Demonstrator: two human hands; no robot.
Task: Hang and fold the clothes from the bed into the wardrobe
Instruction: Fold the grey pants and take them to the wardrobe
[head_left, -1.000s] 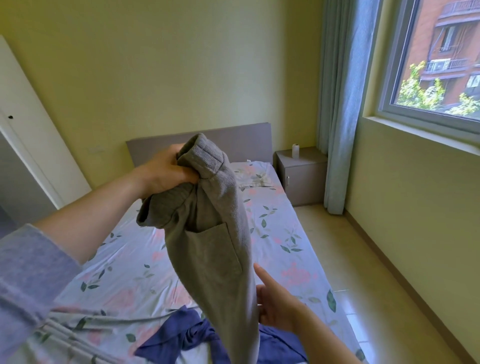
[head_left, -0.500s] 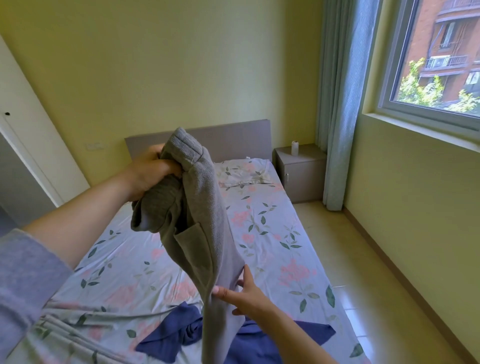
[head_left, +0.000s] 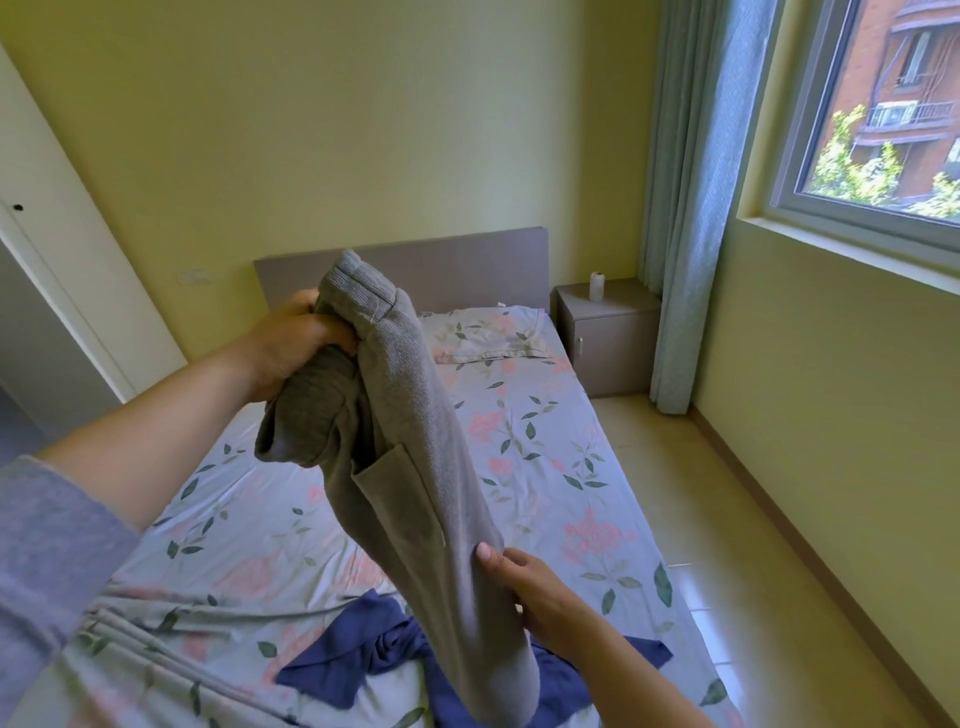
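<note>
A: What fills most of the view?

B: The bed (head_left: 545, 467), in a floral sheet, running up to a grey headboard. At the left edge stands a tall white door (head_left: 67, 249); I cannot tell what is behind it.

A: And on the window side?

B: A pale blue curtain (head_left: 691, 208) hangs to the floor beside the window (head_left: 883, 104). Between the curtain and the bed sits a nightstand (head_left: 608, 338), its front closed, so its contents are hidden.

A: Where are the clothes?

B: A grey garment (head_left: 415, 441) is held up in the air over the bed, hanging lengthwise. A blue garment (head_left: 363, 654) lies crumpled on the sheet near the foot, under it. A pillow (head_left: 488, 332) lies flat by the headboard.

A: The hands?

B: The left hand (head_left: 291, 348) grips the ribbed top of the grey garment, fingers curled round bunched cloth. The right hand (head_left: 524, 582) pinches it lower down, thumb (head_left: 485, 553) on the front, the other fingers mostly behind the fabric.

A: Any smaller holders?

B: A patch pocket (head_left: 400, 493) on the grey garment gapes slightly; I cannot see inside it. A small white roll (head_left: 597, 286) stands upright on the nightstand.
</note>
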